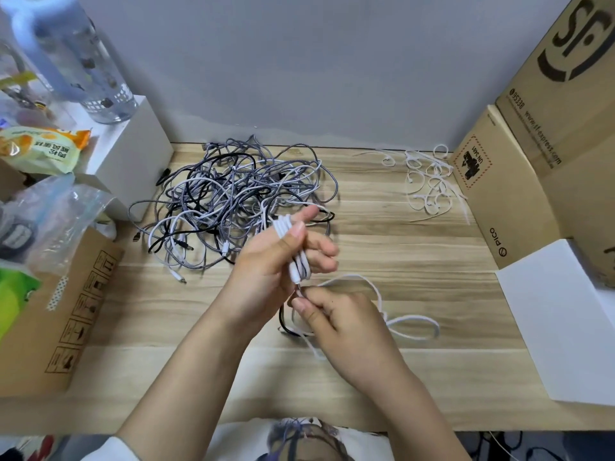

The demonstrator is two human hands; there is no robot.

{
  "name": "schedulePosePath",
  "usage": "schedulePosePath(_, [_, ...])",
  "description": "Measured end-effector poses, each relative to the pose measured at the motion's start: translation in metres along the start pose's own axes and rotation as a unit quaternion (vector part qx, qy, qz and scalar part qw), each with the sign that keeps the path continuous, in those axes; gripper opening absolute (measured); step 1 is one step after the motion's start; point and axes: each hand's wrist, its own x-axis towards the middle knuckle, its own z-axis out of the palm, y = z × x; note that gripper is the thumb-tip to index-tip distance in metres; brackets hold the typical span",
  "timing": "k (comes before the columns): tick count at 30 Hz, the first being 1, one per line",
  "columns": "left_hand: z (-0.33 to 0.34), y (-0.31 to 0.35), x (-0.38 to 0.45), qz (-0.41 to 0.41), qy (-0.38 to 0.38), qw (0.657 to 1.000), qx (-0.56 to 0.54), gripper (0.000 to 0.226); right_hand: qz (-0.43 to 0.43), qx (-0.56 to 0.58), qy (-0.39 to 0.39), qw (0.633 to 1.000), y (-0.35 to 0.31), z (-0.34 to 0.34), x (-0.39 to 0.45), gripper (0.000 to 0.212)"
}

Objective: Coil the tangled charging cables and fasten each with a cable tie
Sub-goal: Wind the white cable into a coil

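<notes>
A tangled heap of grey, black and white charging cables (pixel 233 197) lies on the wooden table (pixel 432 261) at the back left. My left hand (pixel 269 264) grips a folded bundle of white cable (pixel 298 257) above the table's middle. Just below it, my right hand (pixel 336 317) pinches that cable's end near the plug. The cable's loose part (pixel 409 322) loops over the table to the right. A black cable piece (pixel 283 322) shows under my right hand. Several white cable ties (pixel 429 181) lie scattered at the back right.
Cardboard boxes (pixel 532 154) stand along the right edge, with a white sheet (pixel 559 327) in front of them. On the left are a white box (pixel 133 151) bearing a clear bottle (pixel 83 58), snack bags (pixel 40 148), a plastic bag and a brown carton (pixel 66 311).
</notes>
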Motion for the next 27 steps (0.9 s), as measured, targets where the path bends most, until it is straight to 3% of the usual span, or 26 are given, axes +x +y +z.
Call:
schedulePosePath(3, [-0.002,-0.010,-0.002,-0.040,-0.021,0.989,0.143,0.040,-0.013,-0.040,0.026,0.999,-0.003,-0.005,-0.003,0.030])
schedulePosePath(6, [-0.012,-0.013,-0.003,-0.063,-0.012,0.949,0.308,0.033,-0.025,-0.020,0.054,0.998,-0.007,-0.011,-0.005,0.017])
schedulePosePath(9, [-0.017,-0.012,-0.007,-0.097,-0.074,0.922,0.368,0.018,-0.007,0.031,0.070,0.997,-0.005,-0.016,-0.007,0.012])
schedulePosePath(14, [-0.019,-0.009,-0.014,-0.170,-0.157,0.928,0.293,0.057,-0.001,0.089,0.182,0.979,-0.002,-0.026,-0.008,0.030])
schedulePosePath(19, [-0.026,0.000,-0.015,-0.236,-0.302,0.922,0.046,0.045,-0.036,0.205,0.156,0.966,-0.003,-0.025,-0.006,0.021])
schedulePosePath(22, [-0.020,0.001,-0.014,-0.191,-0.381,0.898,-0.110,0.032,-0.054,0.257,0.126,0.957,-0.003,-0.021,-0.003,0.026])
schedulePosePath(24, [-0.012,0.006,-0.012,-0.158,-0.376,0.887,-0.216,0.030,-0.037,0.273,0.104,0.956,-0.001,-0.016,-0.002,0.032])
schedulePosePath(27, [-0.007,0.017,-0.008,-0.104,-0.290,0.911,-0.276,0.030,-0.007,0.247,0.049,0.968,0.000,-0.008,-0.002,0.030])
